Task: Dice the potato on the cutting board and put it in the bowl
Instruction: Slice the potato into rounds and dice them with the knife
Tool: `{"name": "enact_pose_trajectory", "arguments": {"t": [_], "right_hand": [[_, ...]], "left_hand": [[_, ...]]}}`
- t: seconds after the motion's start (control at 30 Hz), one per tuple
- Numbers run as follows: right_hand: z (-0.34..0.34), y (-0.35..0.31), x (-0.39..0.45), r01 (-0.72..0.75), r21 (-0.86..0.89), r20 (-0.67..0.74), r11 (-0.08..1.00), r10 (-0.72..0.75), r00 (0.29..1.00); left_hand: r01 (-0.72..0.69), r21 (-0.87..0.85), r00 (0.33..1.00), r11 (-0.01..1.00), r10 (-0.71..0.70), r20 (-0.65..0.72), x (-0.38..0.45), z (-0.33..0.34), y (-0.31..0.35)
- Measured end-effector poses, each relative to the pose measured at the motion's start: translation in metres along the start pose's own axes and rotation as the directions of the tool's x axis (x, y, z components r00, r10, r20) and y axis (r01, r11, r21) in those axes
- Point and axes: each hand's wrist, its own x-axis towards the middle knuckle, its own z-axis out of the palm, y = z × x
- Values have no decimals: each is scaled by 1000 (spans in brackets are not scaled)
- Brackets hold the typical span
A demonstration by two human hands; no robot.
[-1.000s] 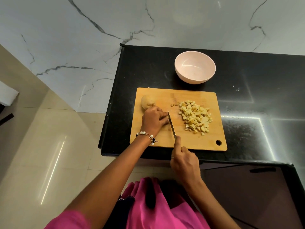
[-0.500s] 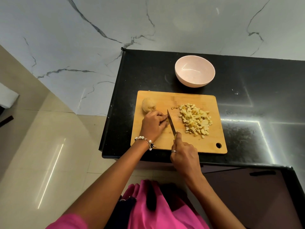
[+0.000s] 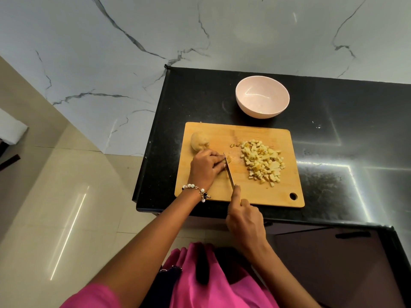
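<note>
Our left hand (image 3: pixel 208 168) is lying near the middle of the frame, fingers curled down over a potato piece that we cannot really see beneath them, fingertips pressing close beside the blade. Our right hand (image 3: pixel 245 221), lower and a little to the right, is gripping the handle of a knife (image 3: pixel 229 172), with the index finger stretching along the spine; the handle itself is hidden inside the fist. The blade is running up and left from that hand, its tip sitting right against the left fingertips on the wooden cutting board (image 3: pixel 244 196). A beaded bracelet (image 3: pixel 196 190) is hanging on the left wrist. Above the left hand, at the board's upper left corner, a whole uncut potato (image 3: pixel 199 141) is resting, just touching the knuckles or very near them. On the right half of the board a pile of diced potato (image 3: pixel 262 161) is spreading out, apart from the knife. Above the board, toward the upper middle of the frame, a pale pink bowl (image 3: pixel 262 96) is standing on the black countertop (image 3: pixel 333 141), holding no potato. Pink clothing (image 3: pixel 200 285) is filling the bottom of the frame.
</note>
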Motion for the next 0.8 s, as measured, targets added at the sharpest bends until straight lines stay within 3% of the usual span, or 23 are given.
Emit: {"name": "enact_pose_trajectory", "arguments": {"t": [0.43, 0.63, 0.8], "right_hand": [[-11, 3, 19, -12, 253, -28, 967, 19, 999], [-17, -8, 22, -17, 143, 38, 990, 12, 999], [-9, -15, 32, 27, 35, -20, 999, -27, 999]], "left_hand": [[4, -51, 999, 999, -6, -41, -10, -5, -9], [14, -40, 998, 999, -16, -67, -10, -3, -6], [28, -69, 995, 997, -34, -91, -8, -3, -5]]}}
